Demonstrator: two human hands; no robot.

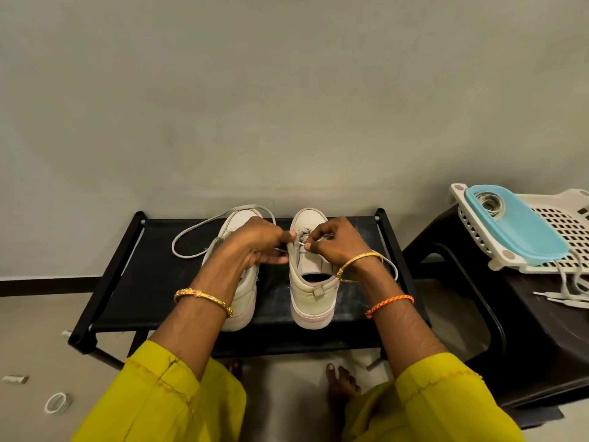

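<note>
Lace (pixel 301 243) threading on the shoe (pixel 314 301) that sits under both hands.

- Left hand (pixel 255 244): thumb and fingers (pixel 277 260) clamped on the eyelet flap, almost touching the right fingertips.
- Right hand (pixel 334 244): fingers (pixel 314 247) pinched together on the lace, right at the eyelets.
- The slack runs out from under my right wrist and lies loose on the rack (pixel 159 282).
- The shoe stands heel towards me, toe beyond the fingers. The other shoe (pixel 247 291) is just beside it under my left forearm, with its own lace looped out past the left fingers.

Handling, my read:
- The lace is thin, limp and light, with no push stiffness except at the tip. I'd pinch close to the tip to feed an eyelet, because a grip further back will just buckle. It's flat and probably slippery, so use pad pressure rather than nails.
- The shoe is light, with a soft upper and a stiff sole. It will likely skid on the fabric top when the lace is pulled, so the flap grip doubles as a brace.
- The area beyond the fingertips looks frayed or scuffed; I can't tell which. The lace may snag there.
</note>
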